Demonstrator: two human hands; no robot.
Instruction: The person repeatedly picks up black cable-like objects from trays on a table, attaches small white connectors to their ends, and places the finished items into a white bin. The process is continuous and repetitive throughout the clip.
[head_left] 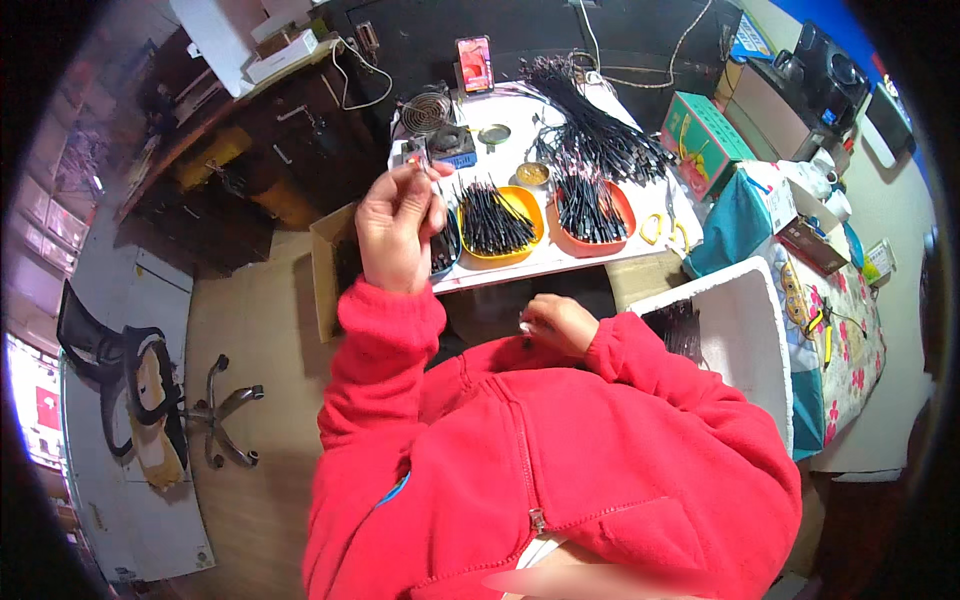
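Note:
My left hand [393, 225] is raised over the near left part of the white table [462, 279]. Its thumb and fingers pinch together, with a small reddish and whitish tip showing above them, too small to name. Lower down by my lap, my right hand [560, 325] is closed, and a whitish bit shows at its fingertips. A yellow bowl [532, 204] of short black cables [492, 220] stands just right of my left hand. Beside it is an orange-red bowl [622, 215] with more black cables. Partly hidden behind my left hand is a blue bowl [454, 245].
Long black cables [600, 120] lie heaped at the table's back right. A phone [475, 65], a round metal grille [426, 113], a small tin [533, 174] and yellow-handled scissors [651, 229] are also there. A white foam box [745, 330] stands right, an office chair [150, 385] left.

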